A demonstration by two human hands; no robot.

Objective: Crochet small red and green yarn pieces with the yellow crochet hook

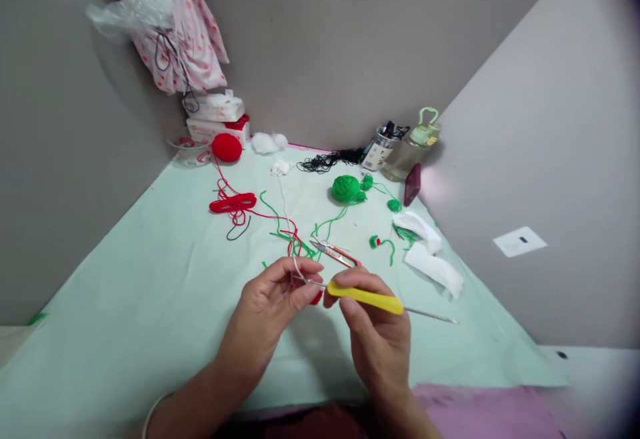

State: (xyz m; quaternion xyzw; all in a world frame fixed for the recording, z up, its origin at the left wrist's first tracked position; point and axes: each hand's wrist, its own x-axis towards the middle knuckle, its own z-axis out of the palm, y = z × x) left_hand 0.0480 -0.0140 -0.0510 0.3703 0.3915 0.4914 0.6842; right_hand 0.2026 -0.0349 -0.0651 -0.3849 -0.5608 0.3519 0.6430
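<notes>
My right hand (377, 332) grips a crochet hook (367, 297) by its flat yellow handle. The hook's thin metal end points left and meets the fingers of my left hand (273, 309). White yarn (299, 269) is pinched between my left thumb and fingers and loops around the hook's tip. A small red piece (317, 297) shows just below the left fingertips; its shape is mostly hidden. Behind my hands lie orange-handled thread snips (337, 252), blades toward the left, among green and red yarn ends.
Red yarn balls (227, 148) and a wound red skein (233, 203) lie left. A green yarn ball (345, 189), black yarn (330, 161) and white stuffing (269, 143) sit farther back. On the right are a water bottle (413, 152), a pen cup (379, 151), a phone (413, 184) and white strips (435, 269).
</notes>
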